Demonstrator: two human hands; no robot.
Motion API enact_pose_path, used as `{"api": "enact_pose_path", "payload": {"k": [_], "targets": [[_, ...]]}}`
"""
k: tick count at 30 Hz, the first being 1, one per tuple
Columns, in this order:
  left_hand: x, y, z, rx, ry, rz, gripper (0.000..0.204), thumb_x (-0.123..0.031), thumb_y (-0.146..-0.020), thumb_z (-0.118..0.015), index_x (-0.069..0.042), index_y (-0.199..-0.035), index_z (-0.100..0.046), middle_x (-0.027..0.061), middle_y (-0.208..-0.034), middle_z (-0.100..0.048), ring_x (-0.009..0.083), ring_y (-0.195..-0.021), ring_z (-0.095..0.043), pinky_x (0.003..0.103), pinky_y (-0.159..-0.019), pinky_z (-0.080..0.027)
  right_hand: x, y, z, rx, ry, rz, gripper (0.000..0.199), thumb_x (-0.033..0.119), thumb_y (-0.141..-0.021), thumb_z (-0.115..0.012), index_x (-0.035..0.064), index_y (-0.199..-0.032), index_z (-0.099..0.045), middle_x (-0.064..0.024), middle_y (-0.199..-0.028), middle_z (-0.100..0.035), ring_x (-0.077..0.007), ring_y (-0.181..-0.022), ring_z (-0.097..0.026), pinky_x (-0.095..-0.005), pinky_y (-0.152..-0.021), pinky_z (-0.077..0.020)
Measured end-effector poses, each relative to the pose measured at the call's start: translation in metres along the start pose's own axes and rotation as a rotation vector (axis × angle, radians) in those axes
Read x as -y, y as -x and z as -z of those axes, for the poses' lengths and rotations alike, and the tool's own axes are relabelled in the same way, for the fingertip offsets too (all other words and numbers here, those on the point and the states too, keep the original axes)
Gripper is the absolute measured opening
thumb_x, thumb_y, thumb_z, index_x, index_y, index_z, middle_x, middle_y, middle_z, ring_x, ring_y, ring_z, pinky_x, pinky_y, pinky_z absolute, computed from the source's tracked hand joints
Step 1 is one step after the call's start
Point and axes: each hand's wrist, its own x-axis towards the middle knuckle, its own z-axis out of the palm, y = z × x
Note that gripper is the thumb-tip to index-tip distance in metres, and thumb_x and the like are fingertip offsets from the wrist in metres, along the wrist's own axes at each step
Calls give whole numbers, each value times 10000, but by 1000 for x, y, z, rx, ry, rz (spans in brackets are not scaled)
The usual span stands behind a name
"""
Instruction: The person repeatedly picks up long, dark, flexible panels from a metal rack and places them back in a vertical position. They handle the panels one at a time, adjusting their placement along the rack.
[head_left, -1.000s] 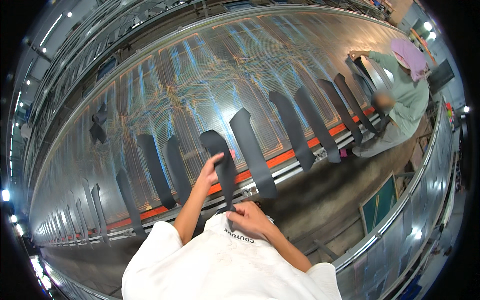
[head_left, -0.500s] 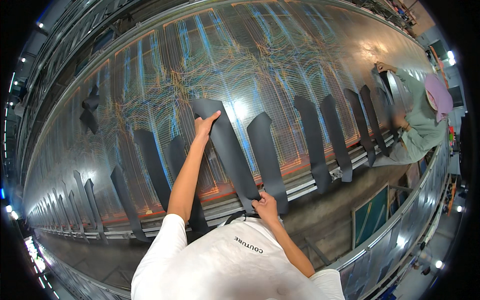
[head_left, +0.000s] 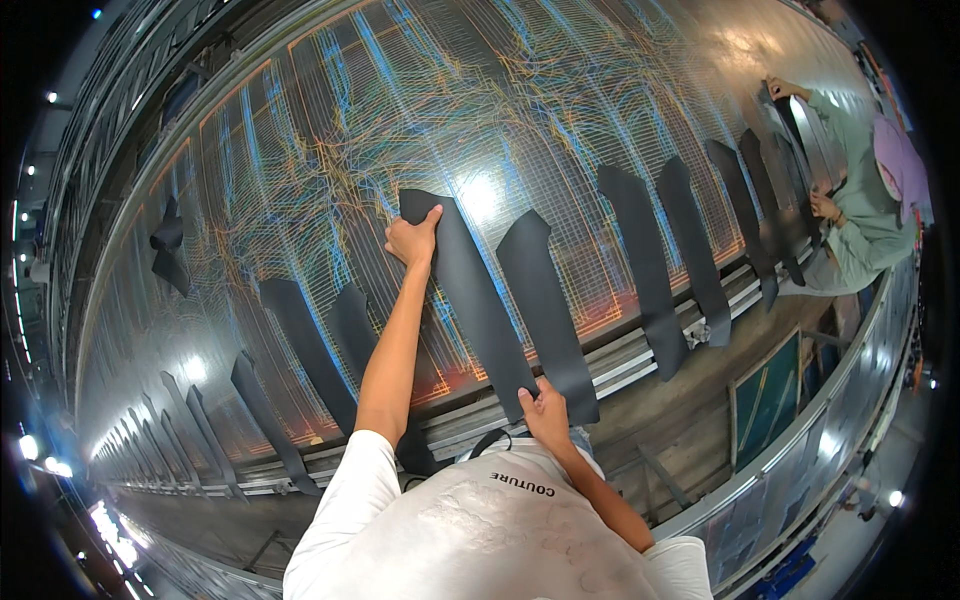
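Observation:
A long dark grey strip of leather-like sheet (head_left: 482,290) lies across the patterned table (head_left: 215,325) in front of me, its near end over the table's edge. My left hand (head_left: 412,238) grips the left edge of its far end, thumb on top and the other fingers curled. At the near end my right hand (head_left: 546,415) is closed on the strip's right corner, thumb pointing up along it. Just right of it rests a second dark strip (head_left: 548,300). To the left lie two more dark strips (head_left: 310,345) (head_left: 352,325), partly behind my left forearm.
Similar strips (head_left: 640,260) hang over the metal rail (head_left: 625,380) along the table to both sides. A twisted dark piece (head_left: 170,250) lies farther left. At the right, a co-worker in a green top (head_left: 850,190) handles strips. A green-panelled frame (head_left: 767,400) stands below the edge.
The view has shifted a little. My hands stay at the two ends of the same strip, and my right thumb now points along it. The co-worker's lower hand shows more clearly.

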Motion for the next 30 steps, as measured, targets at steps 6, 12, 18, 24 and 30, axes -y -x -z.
{"api": "enact_pose_path", "payload": {"k": [6, 12, 18, 24, 30], "targets": [[6, -2, -7, -100, 6, -47, 706, -609, -635, -868, 57, -796, -698, 206, -856, -709, 405, -859, -669, 550, -994, -382, 2, -8, 3, -20, 8, 7, 252, 204, -911, -679, -25, -916, -574, -107, -551, -531, -213, -477, -545, -392, -492, -411], [13, -6, -20, -178, -41, -65, 677, -593, -652, -865, 40, -840, -713, 191, -912, -721, 391, -924, -668, 547, -1025, -355, 11, -9, 9, -26, -25, -11, 242, 188, -911, -679, -36, -953, -597, -101, -535, -538, -205, -448, -548, -377, -467, -401], [-1, 0, -9, -38, -41, 20, 676, -554, -688, -858, 55, -936, -702, 185, -992, -697, 356, -1106, -563, 510, -1035, -320, 3, -10, 7, -27, -37, -18, 236, 183, -909, -680, -34, -942, -594, -97, -531, -530, -194, -447, -542, -377, -464, -396], [-6, 5, -4, -25, 7, -2, 623, -536, -693, -859, 24, -915, -702, 145, -928, -693, 334, -1135, -521, 490, -1015, -314, 0, -10, 5, -21, -26, -26, 242, 174, -908, -700, -37, -944, -589, -49, -536, -479, -99, -474, -457, -320, -459, -353], [-2, 2, -8, -60, -28, -16, 614, -545, -691, -854, 13, -899, -703, 136, -896, -696, 339, -1113, -536, 496, -996, -330, 1, -9, 1, -27, -15, -14, 256, 178, -904, -701, -44, -961, -589, -57, -536, -479, -110, -468, -451, -332, -461, -361]]}}
